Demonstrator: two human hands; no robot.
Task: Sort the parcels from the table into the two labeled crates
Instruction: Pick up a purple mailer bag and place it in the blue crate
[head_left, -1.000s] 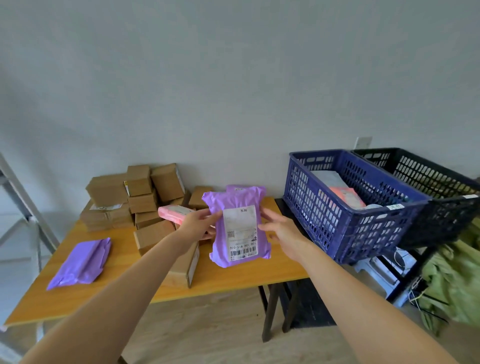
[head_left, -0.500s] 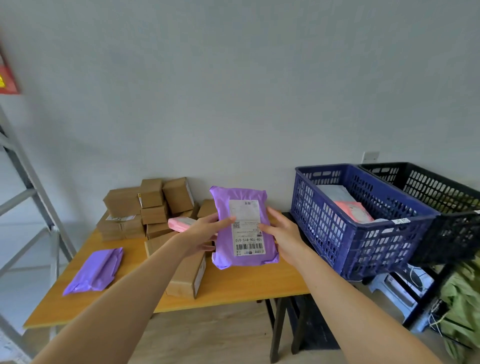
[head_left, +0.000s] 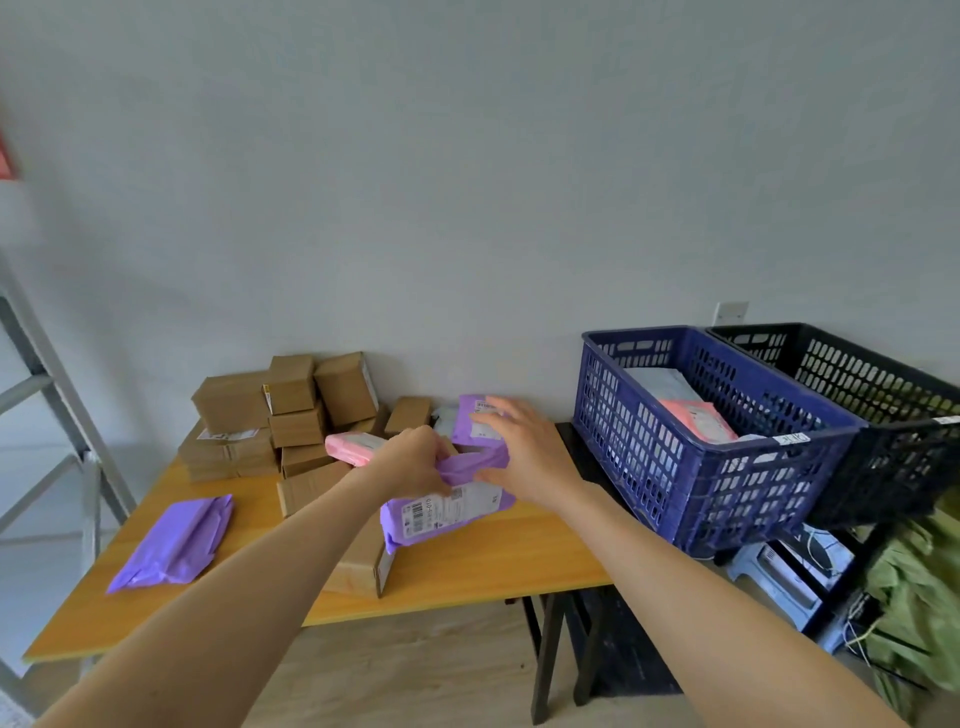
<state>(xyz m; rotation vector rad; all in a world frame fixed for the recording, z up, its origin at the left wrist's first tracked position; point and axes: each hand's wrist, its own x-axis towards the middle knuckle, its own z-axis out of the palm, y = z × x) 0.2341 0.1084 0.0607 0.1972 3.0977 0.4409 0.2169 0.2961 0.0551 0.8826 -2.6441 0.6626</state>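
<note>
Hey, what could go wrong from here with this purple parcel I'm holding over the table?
1. The left hand grips the purple parcel by one bunched edge while the right hand is open; the soft bag may slip and drop.
2. The pink parcel lies on the cardboard boxes right beside the left hand; a swing could knock it off.
3. The parcel's label sits sideways; a misread might pick wrongly between the blue crate and the black crate.

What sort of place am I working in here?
Probably a small, improvised parcel-sorting spot in a plain room, not a warehouse: cardboard boxes stacked on a wooden table, a labelled purple mailer in the left hand, and a blue crate and black crate alongside.
</note>
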